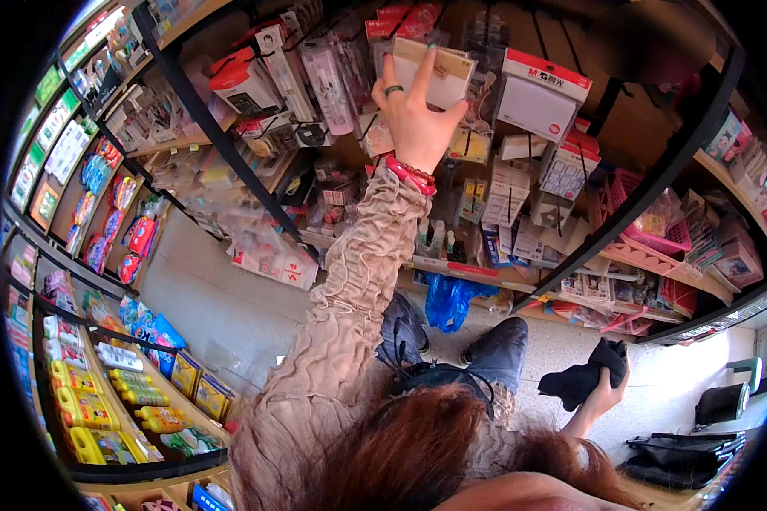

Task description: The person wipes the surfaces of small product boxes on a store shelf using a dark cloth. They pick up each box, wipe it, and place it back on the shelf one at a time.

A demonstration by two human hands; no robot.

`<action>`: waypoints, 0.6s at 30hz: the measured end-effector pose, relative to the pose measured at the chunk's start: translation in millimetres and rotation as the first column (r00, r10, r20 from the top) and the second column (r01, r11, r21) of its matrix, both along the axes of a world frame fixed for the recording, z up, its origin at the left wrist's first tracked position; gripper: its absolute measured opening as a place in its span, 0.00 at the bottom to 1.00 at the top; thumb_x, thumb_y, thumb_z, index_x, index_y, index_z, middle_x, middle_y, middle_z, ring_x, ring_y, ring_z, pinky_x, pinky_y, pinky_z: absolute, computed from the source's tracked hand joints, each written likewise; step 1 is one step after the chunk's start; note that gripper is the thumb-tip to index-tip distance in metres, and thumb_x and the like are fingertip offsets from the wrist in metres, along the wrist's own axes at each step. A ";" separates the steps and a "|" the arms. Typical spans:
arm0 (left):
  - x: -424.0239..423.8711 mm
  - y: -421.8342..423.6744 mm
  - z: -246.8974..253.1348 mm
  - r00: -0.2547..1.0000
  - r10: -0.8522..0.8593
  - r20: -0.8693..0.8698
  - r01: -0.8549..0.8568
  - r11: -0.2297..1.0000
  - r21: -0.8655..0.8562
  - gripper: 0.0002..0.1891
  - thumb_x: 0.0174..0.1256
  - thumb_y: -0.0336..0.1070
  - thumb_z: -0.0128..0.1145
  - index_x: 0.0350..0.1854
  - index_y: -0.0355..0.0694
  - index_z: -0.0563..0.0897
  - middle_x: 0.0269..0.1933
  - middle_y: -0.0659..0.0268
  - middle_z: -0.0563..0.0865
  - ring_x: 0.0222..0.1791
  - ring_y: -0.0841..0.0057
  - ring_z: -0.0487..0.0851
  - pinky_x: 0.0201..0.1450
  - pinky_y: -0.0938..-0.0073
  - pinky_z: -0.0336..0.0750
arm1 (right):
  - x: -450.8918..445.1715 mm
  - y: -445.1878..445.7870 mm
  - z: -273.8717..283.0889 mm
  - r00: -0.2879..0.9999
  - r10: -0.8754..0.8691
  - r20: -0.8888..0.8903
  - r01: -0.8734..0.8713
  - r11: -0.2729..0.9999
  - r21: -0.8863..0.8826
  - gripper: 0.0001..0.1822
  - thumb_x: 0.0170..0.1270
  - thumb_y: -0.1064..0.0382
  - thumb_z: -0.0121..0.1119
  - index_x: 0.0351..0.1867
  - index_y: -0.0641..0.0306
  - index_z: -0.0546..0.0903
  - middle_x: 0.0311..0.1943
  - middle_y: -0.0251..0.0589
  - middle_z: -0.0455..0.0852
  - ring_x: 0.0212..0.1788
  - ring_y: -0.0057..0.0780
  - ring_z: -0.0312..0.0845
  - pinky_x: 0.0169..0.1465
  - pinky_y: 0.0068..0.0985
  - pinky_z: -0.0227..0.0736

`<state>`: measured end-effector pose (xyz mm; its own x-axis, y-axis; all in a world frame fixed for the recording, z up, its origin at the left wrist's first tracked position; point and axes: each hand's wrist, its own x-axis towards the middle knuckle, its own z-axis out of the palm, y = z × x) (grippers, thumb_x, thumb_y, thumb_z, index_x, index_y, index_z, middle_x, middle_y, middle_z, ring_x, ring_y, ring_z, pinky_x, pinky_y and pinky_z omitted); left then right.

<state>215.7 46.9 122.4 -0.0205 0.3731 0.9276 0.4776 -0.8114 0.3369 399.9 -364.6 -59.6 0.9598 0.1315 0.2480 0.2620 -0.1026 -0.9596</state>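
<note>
My left hand (418, 105) reaches up to the hanging rack, its fingers spread across the front of a flat pack (446, 76) with a white lower part and a tan band. One fingertip rests near the pack's top edge; the thumb lies by its lower right corner. No firm grip shows. To the right hangs a white pack with a red header (540, 99) bearing the M&G brand. Down at my right side, my right hand (604, 393) is closed around a bundle of black cloth (578, 377), held above the floor.
A boxed calculator (246, 83) and a pink pencil case (329, 89) hang left of my hand. A blue plastic bag (450, 300) is by the lower shelf near my knees. Pink baskets (665, 227) stand to the right. Yellow bottles (89, 409) fill shelves at lower left.
</note>
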 end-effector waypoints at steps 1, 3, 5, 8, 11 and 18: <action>0.8 2.2 1.1 1.000 0.004 -0.001 -0.004 1.000 -0.004 0.40 0.34 0.38 0.70 0.60 0.57 0.71 0.62 0.38 0.60 0.56 0.43 0.60 0.57 0.52 0.62 | -0.1 -4.1 -3.1 1.000 -0.006 -0.002 0.006 1.000 -0.009 0.24 0.46 0.79 0.53 0.49 0.66 0.77 0.44 0.42 0.80 0.47 0.30 0.74 0.55 0.26 0.65; 1.8 7.6 2.3 1.000 0.030 0.002 -0.030 0.999 -0.011 0.39 0.36 0.39 0.69 0.60 0.57 0.72 0.62 0.37 0.60 0.56 0.42 0.60 0.57 0.52 0.62 | 0.3 -10.7 -9.5 1.000 -0.018 -0.005 0.018 1.000 -0.026 0.24 0.46 0.80 0.53 0.49 0.66 0.77 0.44 0.43 0.80 0.47 0.31 0.74 0.55 0.26 0.64; -0.1 12.1 0.6 0.999 0.047 0.006 -0.046 0.999 -0.014 0.37 0.37 0.41 0.69 0.59 0.57 0.73 0.62 0.36 0.61 0.56 0.41 0.61 0.57 0.52 0.62 | 0.6 -12.3 -10.7 1.000 -0.029 0.004 0.029 0.998 -0.061 0.24 0.46 0.80 0.53 0.50 0.67 0.77 0.45 0.43 0.79 0.47 0.31 0.74 0.55 0.26 0.64; 0.3 11.4 1.2 0.999 0.033 0.027 -0.032 0.999 -0.041 0.34 0.39 0.43 0.68 0.57 0.56 0.75 0.61 0.37 0.63 0.59 0.42 0.61 0.58 0.51 0.62 | -2.1 -9.4 -6.9 0.999 -0.034 -0.010 0.033 0.998 -0.061 0.25 0.45 0.80 0.53 0.50 0.67 0.77 0.45 0.44 0.79 0.47 0.32 0.74 0.56 0.26 0.64; 1.3 4.2 2.9 0.998 0.010 0.061 -0.003 0.994 -0.111 0.31 0.42 0.45 0.68 0.56 0.56 0.76 0.62 0.40 0.65 0.63 0.46 0.59 0.59 0.50 0.61 | -0.2 -6.3 -7.1 1.000 -0.030 0.005 0.030 0.998 -0.048 0.25 0.45 0.80 0.52 0.49 0.67 0.77 0.45 0.44 0.80 0.46 0.32 0.74 0.55 0.27 0.64; 1.2 11.3 -4.4 0.998 0.058 -0.006 -0.058 0.989 -0.137 0.32 0.43 0.47 0.68 0.57 0.55 0.75 0.62 0.37 0.62 0.62 0.45 0.60 0.59 0.53 0.62 | -2.2 -0.6 -3.2 1.000 0.001 0.026 0.000 0.998 -0.064 0.24 0.45 0.80 0.51 0.48 0.68 0.77 0.43 0.44 0.80 0.46 0.33 0.74 0.56 0.27 0.64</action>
